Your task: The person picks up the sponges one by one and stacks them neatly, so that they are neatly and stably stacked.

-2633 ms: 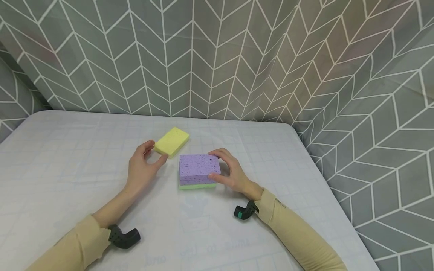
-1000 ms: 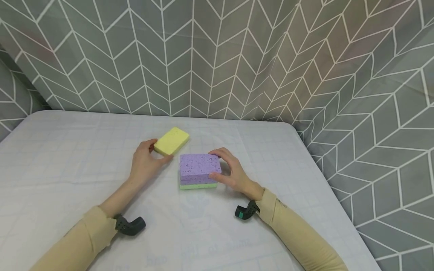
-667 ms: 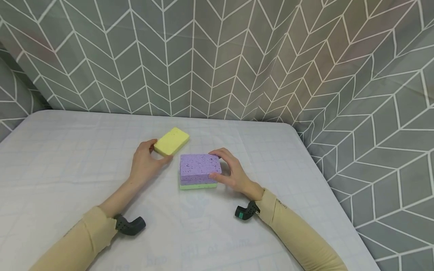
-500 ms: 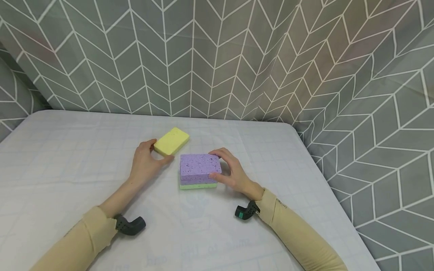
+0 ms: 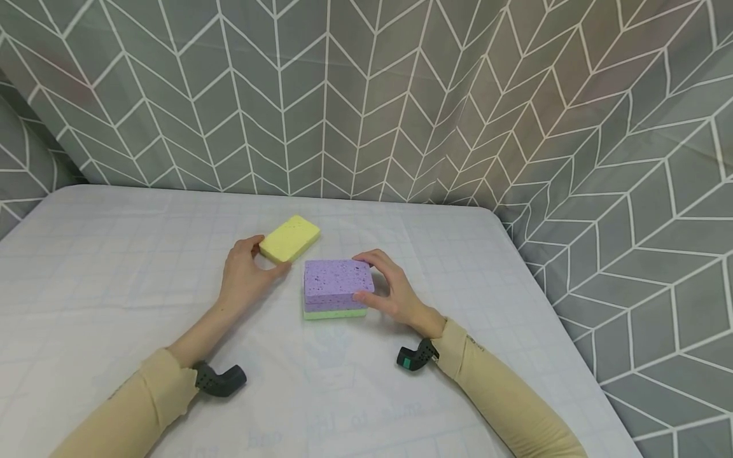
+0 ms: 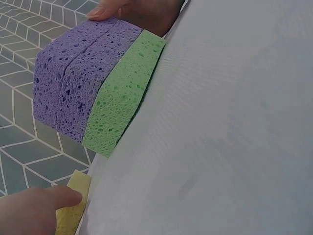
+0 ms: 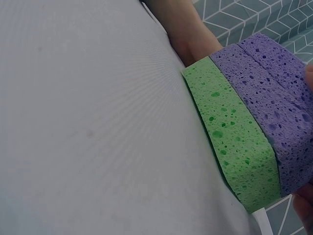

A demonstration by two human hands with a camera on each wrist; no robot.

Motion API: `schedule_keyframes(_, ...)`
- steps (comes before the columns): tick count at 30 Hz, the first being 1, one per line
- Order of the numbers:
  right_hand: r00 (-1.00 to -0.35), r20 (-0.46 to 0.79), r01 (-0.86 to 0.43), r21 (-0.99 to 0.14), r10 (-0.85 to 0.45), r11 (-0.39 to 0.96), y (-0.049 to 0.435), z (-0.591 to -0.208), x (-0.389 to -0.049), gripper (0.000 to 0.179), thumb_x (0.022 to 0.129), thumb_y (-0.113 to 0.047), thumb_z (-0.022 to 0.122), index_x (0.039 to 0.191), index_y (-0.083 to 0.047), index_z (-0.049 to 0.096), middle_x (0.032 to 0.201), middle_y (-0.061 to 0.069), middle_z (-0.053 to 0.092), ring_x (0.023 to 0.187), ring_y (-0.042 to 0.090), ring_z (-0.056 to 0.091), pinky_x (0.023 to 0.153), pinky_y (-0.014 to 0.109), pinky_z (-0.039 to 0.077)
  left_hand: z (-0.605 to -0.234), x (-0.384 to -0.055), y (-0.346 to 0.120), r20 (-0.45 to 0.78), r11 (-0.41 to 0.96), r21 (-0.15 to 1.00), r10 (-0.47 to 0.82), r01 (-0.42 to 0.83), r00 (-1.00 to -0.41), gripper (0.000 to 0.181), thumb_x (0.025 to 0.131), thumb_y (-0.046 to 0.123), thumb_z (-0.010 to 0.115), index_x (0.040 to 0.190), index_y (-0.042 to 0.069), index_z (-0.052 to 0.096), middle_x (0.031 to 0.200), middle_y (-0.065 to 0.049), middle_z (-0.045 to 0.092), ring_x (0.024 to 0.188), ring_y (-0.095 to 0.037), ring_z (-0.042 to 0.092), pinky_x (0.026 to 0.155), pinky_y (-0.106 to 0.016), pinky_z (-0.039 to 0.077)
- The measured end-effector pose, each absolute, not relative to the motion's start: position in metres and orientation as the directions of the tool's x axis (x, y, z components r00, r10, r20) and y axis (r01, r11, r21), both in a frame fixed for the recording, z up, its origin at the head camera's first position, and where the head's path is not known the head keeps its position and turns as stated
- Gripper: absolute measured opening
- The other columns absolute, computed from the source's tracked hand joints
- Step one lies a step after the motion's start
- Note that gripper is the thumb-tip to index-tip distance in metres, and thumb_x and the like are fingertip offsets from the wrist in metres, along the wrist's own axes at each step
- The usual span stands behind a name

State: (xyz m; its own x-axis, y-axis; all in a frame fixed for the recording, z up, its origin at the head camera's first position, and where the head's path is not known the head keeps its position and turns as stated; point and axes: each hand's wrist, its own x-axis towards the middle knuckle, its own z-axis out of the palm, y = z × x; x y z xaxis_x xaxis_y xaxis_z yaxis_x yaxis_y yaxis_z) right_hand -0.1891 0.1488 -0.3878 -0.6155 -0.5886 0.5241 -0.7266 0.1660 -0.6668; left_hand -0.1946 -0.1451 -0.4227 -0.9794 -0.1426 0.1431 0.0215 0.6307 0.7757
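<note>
Two purple sponges are stacked on a green sponge [image 5: 332,315], near the middle of the table in the head view. My right hand [image 5: 399,294] holds the top purple sponge [image 5: 334,275] at its right end, thumb on the front side and fingers at the back corner. The lower purple sponge [image 6: 93,83] shows clearly under it in the left wrist view. Behind and to the left of the stack, a yellow sponge [image 5: 291,238] lies flat and turned at an angle. My left hand [image 5: 243,275] pinches its near left end between thumb and fingers.
A white cloth with faint printing covers the table [image 5: 143,254]. Grey curtain with white chevron lines [image 5: 355,95] hangs behind the far edge and along the right side. Black wrist cameras [image 5: 220,380] sit below both cuffs.
Since the earliest frame, my left hand has shifted slightly right and forward, its thumb now further along the yellow sponge's near edge. The right hand and the stack stay in place.
</note>
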Motion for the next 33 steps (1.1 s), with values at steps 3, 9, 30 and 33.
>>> schedule_keyframes(3,-0.616,0.523,-0.726,-0.667,-0.589,0.167,0.1491,-0.3871,-0.1883,0.051,0.080,-0.007,0.070,0.126,0.010,0.055,0.120,0.024,0.059,0.112,0.030,0.055,0.107,0.037,0.042,-0.4230,-0.1949,-0.1456,0.146,0.630,0.777,-0.143,0.023,-0.979,0.080,0.083,0.026,0.079,0.144,-0.010,0.040,0.138,-0.029,0.046,0.126,-0.042,0.047,0.108,-0.055,0.042)
schedule_keyframes(9,-0.624,0.512,-0.718,-0.674,-0.590,0.174,0.1497,-0.3888,-0.1890,0.052,0.079,-0.005,0.070,0.127,0.010,0.055,0.120,0.023,0.059,0.112,0.030,0.055,0.108,0.038,0.042,-0.4223,-0.1936,-0.1457,0.138,0.613,0.790,-0.143,0.022,-0.980,0.082,0.083,0.024,0.079,0.145,-0.010,0.038,0.140,-0.031,0.044,0.128,-0.044,0.047,0.110,-0.055,0.041)
schedule_keyframes(30,-0.615,0.523,-0.724,-0.671,-0.591,0.160,0.1489,-0.3878,-0.1878,0.051,0.083,-0.013,0.070,0.126,0.011,0.055,0.119,0.024,0.059,0.112,0.028,0.055,0.106,0.033,0.041,-0.4241,-0.1931,-0.1456,0.142,0.594,0.804,-0.137,0.034,-0.980,0.080,0.084,0.023,0.079,0.145,-0.008,0.038,0.141,-0.028,0.044,0.130,-0.043,0.046,0.112,-0.054,0.040)
schedule_keyframes(33,-0.617,0.521,-0.723,-0.670,-0.590,0.165,0.1492,-0.3882,-0.1877,0.051,0.083,-0.013,0.070,0.126,0.011,0.055,0.119,0.024,0.059,0.112,0.027,0.055,0.106,0.033,0.041,-0.4245,-0.1934,-0.1453,0.141,0.593,0.805,-0.132,0.036,-0.981,0.080,0.084,0.024,0.079,0.146,-0.007,0.038,0.142,-0.028,0.044,0.131,-0.043,0.046,0.112,-0.053,0.040)
